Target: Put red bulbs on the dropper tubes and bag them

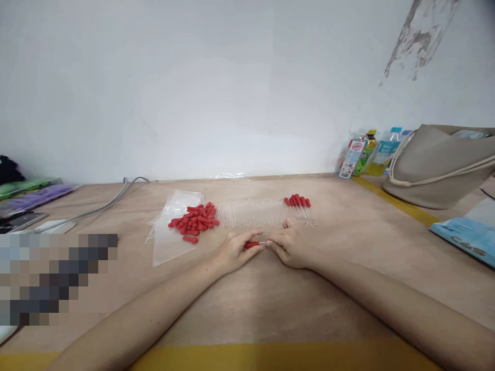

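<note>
Head view: the left hand grips a red bulb and the right hand pinches a clear tube at the bulb's mouth, midway between the tabletop's near and far edges. Toward the far edge lies a row of bare tubes, a bulb pile partly on plastic bags at its left end, bulb-topped tubes at its right. Near the far right corner sits a tote.

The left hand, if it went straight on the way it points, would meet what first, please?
Apparently the right hand, just beyond the red bulb that the left hand holds, with a short stretch of clear tube between; exact depth is hard to judge.
</note>
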Motion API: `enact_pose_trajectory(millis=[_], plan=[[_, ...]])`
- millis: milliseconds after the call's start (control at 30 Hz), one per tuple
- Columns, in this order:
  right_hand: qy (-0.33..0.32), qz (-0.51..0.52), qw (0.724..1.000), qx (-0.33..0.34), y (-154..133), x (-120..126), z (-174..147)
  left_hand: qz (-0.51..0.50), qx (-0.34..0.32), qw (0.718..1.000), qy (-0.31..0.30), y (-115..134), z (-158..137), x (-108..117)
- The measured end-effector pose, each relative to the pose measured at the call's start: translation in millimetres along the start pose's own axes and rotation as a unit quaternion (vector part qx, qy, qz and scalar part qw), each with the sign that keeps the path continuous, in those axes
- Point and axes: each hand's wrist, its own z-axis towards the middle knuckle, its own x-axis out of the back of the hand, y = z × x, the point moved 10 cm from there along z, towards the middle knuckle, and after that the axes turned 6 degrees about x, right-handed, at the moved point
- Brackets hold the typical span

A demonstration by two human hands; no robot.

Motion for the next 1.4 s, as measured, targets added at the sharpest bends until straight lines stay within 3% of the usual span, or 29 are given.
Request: enact_pose_trajectory(millis=[267,400,533,633,800,1033,1267,1400], plan=[[-0.045,0.023,0.998,-0.029,5.1,-5.6,3.5,0.011,-0.014,1.000,-0.008,5.4,2.7,-0.7],[-0.057,0.005,0.996,-0.068,22.4,2.4,1.2,0.011,0.017,1.000,0.014,-2.2,3.9,4.0],[-0.048,0.028,0.973,-0.224,81.5,17.4,-17.7,0.062,0.042,0.997,0.027,-8.0,2.8,10.5],[-0.065,0.051,0.933,-0.350,124.3,23.4,-36.4,0.070,0.002,0.997,-0.045,3.3,1.3,-0.6],[-0.050,-0.075,0.880,-0.466,157.4,37.4,-44.2,0.069,-0.032,0.988,-0.135,14.2,-4.0,-15.2],[-0.076,-0.189,0.857,-0.474,165.0,16.6,-32.5,0.071,-0.019,0.987,-0.145,12.7,-4.3,-15.3],[-0.104,-0.170,0.851,-0.486,168.9,7.6,-35.6,0.061,-0.026,0.989,-0.131,14.5,-4.2,-12.9],[-0.083,-0.184,0.857,-0.473,165.9,12.8,-35.3,0.056,-0.026,0.990,-0.127,13.7,-4.5,-12.2]])
